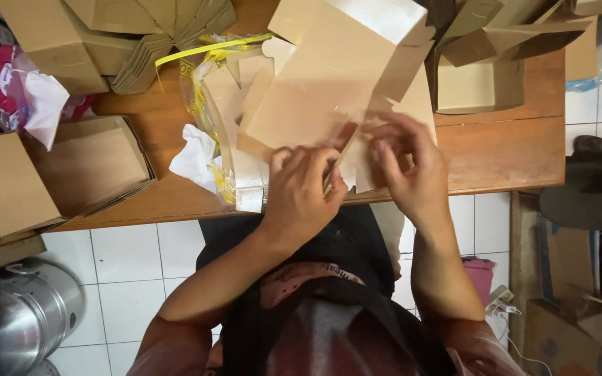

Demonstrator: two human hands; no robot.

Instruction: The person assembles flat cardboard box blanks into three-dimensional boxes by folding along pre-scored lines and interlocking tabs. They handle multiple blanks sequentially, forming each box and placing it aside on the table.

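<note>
Two hands on one flat carton blank (pixel 315 90) at tabletop (pixel 503 150) near edge: left hand (pixel 301 191) and right hand (pixel 405 167) pinch its near flap. Folding half done; finished boxes (pixel 92 163) left.

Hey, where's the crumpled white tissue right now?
In the head view, the crumpled white tissue lies on the wooden table, just left of the plastic bag of flat box blanks and of the left hand.

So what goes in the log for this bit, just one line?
left hand: holds flat cardboard box blank | right hand: pinches its edge | wooden table | folded boxes at side
</note>
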